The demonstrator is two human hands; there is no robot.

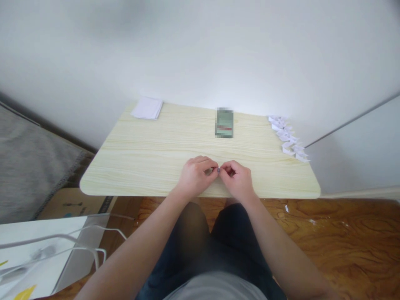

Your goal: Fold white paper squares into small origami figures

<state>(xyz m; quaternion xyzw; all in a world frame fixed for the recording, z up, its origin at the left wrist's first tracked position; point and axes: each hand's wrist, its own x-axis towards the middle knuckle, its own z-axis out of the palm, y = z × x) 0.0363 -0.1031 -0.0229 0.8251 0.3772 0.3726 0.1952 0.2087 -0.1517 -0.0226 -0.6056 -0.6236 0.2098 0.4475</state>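
My left hand (198,173) and my right hand (237,179) meet near the table's front edge, thumb and forefinger of each pinched together. Between their fingertips is a tiny pale piece of folded paper (218,170), mostly covered by the fingers, so its shape is hard to make out. At the back left of the table lies a stack of white paper sheets (147,108). Along the right side runs a row of several folded white paper pieces (286,135) with pointed ends.
The pale wood-grain table (140,154) stands against a white wall. A blurred-out green rectangular object (224,123) lies at its back middle. On the lower left are a cardboard box (71,200) and white cables (71,237). Paper scraps (286,208) dot the wooden floor at right.
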